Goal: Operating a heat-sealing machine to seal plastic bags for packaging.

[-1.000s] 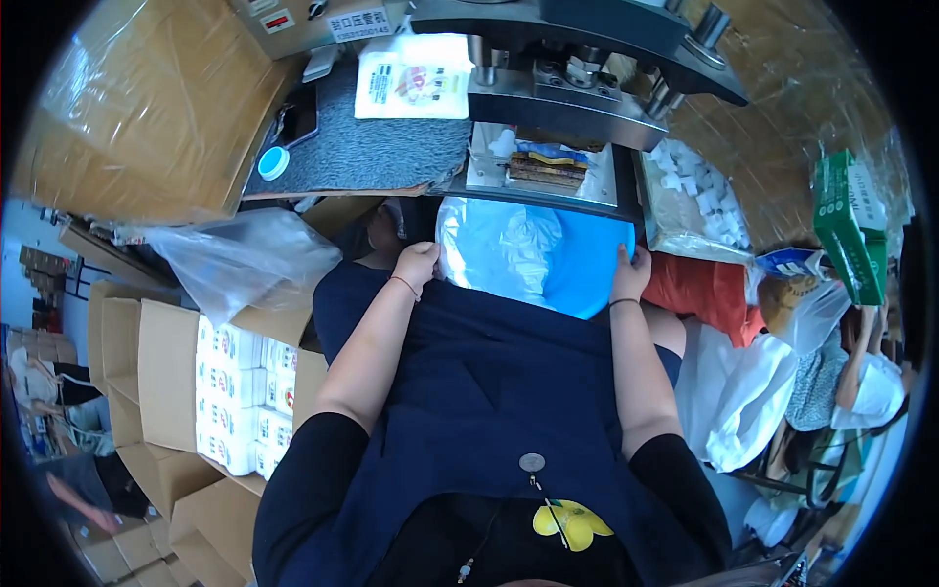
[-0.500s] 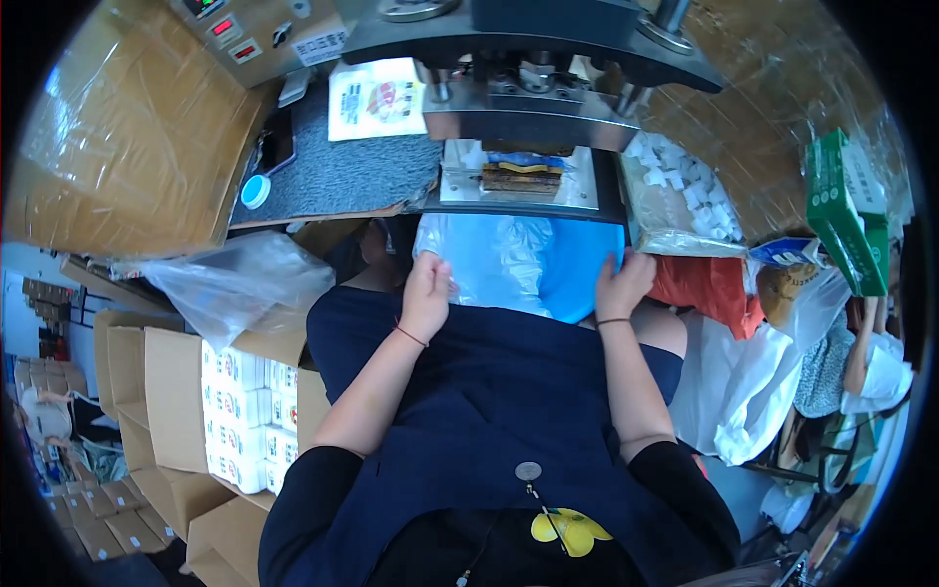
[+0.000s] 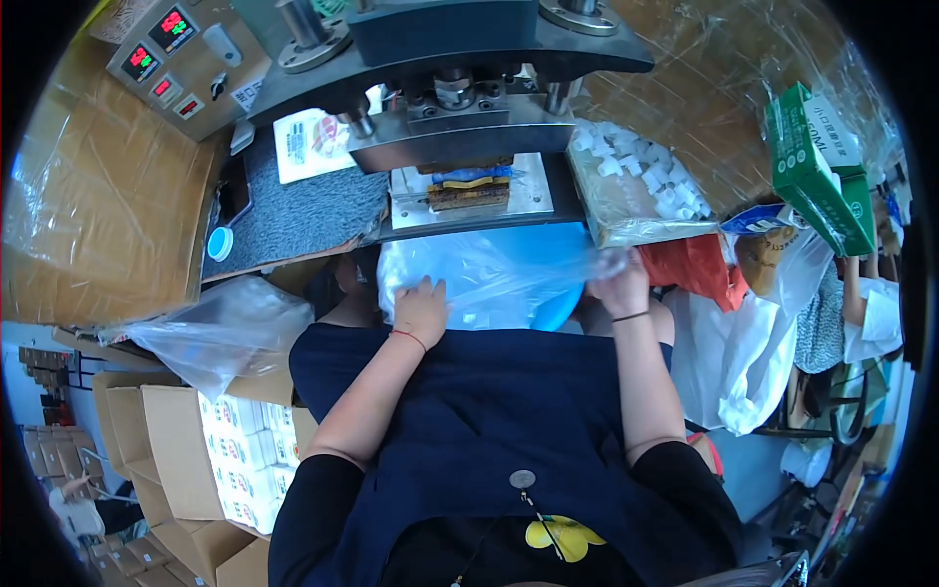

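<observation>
In front of my lap stands a blue plastic basin [image 3: 556, 311] with a clear plastic bag [image 3: 445, 266] lying across it. My left hand [image 3: 421, 313] rests on the plastic at the near left, fingers stretched out. At the right rim my right hand [image 3: 621, 284], blurred by motion, has its fingers closed on the plastic, which is stretched taut toward it. Above the basin is a press machine [image 3: 460, 142]; a layered block with blue and yellow strips [image 3: 469, 186] sits on its metal plate [image 3: 533, 196].
A shallow tray [image 3: 611, 233] of small white plastic pieces [image 3: 646, 166] is right of the press. A green box [image 3: 817, 166] stands farther right. On the left are a blue-grey mat [image 3: 303, 220], a round light-blue lid [image 3: 220, 243] and a carton [image 3: 176, 450] of white packs.
My right hand has taken hold of the clear plastic and drawn it rightward across the basin. My left hand has turned palm down onto the plastic. The whole view has shifted a little.
</observation>
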Available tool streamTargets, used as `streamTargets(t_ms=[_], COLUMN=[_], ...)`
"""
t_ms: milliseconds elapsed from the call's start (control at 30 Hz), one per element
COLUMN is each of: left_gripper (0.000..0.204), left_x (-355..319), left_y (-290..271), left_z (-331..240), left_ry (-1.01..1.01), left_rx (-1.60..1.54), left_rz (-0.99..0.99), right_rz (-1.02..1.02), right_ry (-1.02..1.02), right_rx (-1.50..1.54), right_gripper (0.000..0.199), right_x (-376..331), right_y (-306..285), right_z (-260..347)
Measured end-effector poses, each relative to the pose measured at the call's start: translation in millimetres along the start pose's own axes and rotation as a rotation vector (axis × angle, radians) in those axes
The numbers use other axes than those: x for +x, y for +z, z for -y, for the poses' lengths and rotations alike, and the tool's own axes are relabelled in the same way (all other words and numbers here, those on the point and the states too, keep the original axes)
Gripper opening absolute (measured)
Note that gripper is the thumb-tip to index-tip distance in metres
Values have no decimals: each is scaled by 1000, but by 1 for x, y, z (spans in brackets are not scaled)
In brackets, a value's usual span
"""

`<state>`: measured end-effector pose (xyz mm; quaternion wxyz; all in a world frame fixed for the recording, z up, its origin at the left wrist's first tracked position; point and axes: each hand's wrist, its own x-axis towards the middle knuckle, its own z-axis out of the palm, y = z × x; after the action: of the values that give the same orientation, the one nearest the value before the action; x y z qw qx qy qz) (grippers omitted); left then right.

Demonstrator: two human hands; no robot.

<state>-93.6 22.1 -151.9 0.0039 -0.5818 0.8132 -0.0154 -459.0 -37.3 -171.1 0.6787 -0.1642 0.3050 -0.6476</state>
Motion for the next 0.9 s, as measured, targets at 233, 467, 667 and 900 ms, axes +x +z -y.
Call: streamTargets(t_ms=[233, 467, 667, 900], left_gripper=[70, 55, 54, 52], left_x=[31, 88, 212, 234], left_y=[8, 36, 83, 115], left_z=[34, 75, 77, 75], left_ry=[222, -141, -247, -332], left_rx=[-1071, -341, -220, -203], left_rz=[356, 62, 19, 213], right_rz=[43, -183, 109, 18], right_ry=[-149, -420, -483, -181], right_rx=[-519, -1234, -1749, -1756], right_gripper=[22, 25, 38, 42], right_x=[-25, 29, 75, 50], right_y=[-26, -38, 0, 37], right_z=[51, 32, 23, 33])
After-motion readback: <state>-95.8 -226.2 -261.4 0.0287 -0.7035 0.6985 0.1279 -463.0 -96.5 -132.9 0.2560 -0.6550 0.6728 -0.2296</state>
